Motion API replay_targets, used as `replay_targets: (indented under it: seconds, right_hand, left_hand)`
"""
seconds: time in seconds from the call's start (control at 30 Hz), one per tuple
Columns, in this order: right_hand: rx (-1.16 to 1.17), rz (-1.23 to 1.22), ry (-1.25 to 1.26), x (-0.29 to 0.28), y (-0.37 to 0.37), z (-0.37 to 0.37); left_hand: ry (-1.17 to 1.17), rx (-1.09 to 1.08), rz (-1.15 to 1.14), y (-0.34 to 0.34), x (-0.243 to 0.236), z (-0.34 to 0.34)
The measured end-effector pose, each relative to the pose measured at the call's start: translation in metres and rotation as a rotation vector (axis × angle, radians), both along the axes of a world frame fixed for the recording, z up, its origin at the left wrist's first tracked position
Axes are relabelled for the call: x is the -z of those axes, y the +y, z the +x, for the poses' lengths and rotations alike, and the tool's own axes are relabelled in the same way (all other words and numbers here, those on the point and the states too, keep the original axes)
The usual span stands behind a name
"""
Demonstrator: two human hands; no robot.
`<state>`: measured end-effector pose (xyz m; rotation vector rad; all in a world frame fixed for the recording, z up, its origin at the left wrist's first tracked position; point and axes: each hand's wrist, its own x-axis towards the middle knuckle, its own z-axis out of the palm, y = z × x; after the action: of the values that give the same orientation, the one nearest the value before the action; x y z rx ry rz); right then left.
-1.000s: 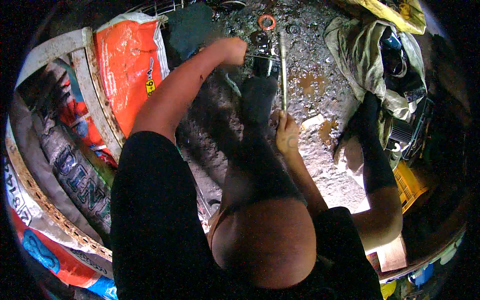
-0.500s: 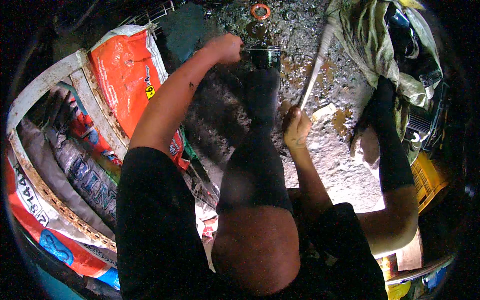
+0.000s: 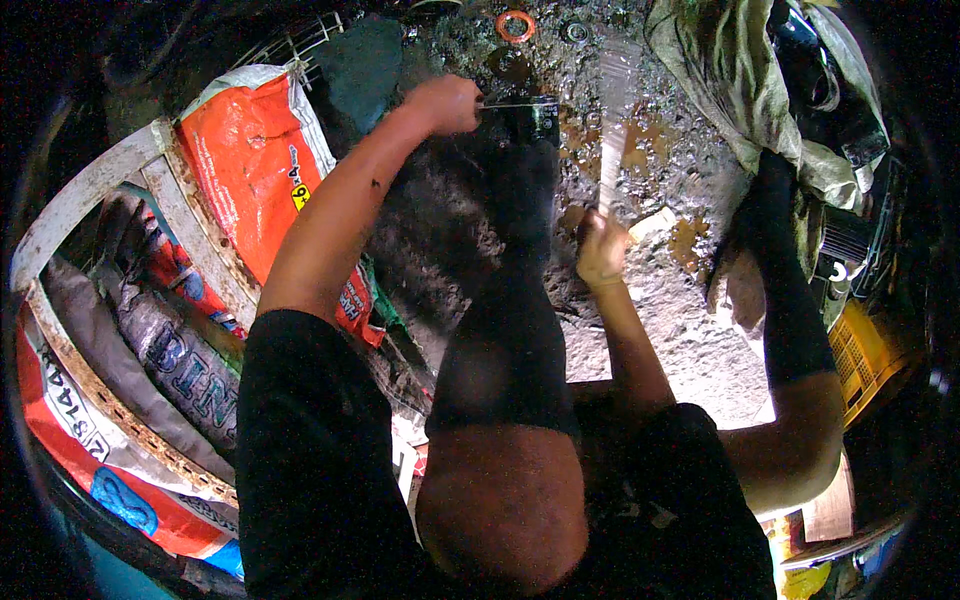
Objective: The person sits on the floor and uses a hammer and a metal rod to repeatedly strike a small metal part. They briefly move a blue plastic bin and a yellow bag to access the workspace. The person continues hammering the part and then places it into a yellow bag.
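Left hand [image 3: 452, 105], grip closed on a thin rod [image 3: 520, 104], to the near side of the orange ring [image 3: 532, 28]. Right hand [image 3: 602, 250], grip closed on a pale, blurred stick [image 3: 610, 165], to the ring's near right. Work apparently under way; amounts done and left cannot be told.

Large block capitals are seen on the grey sack [image 3: 165, 335]; black digits are printed on the red-and-white sack [image 3: 75, 455]; a yellow numbered label [image 3: 300, 196] is borne by the orange sack [image 3: 235, 165].

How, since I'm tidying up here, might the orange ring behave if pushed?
The orange ring lies flat, so it would probably slide before rolling. The ground around it glistens, so it may feel slippery. Its open centre suggests it's fairly light.
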<state>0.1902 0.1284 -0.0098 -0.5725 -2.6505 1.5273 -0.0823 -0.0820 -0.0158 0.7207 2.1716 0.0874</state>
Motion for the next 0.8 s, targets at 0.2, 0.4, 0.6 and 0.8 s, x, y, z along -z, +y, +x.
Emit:
replay_targets:
  seconds: [0.2,0.4,0.6,0.8]
  right_hand:
    - [0.260,-0.014,-0.477,0.021,0.029,-0.024]
    - [0.175,-0.015,-0.347,-0.019,0.044,-0.040]
    - [0.253,-0.270,-0.262,0.008,0.033,-0.029]
    - [0.260,-0.248,-0.276,0.023,0.033,-0.021]
  left_hand:
    - [0.087,-0.065,-0.089,0.002,-0.002,0.019]
    - [0.000,-0.130,-0.175,0.006,-0.038,0.037]
    - [-0.061,0.038,-0.066,0.040,-0.121,0.048]
    - [0.041,-0.375,0.213,0.014,-0.051,-0.004]
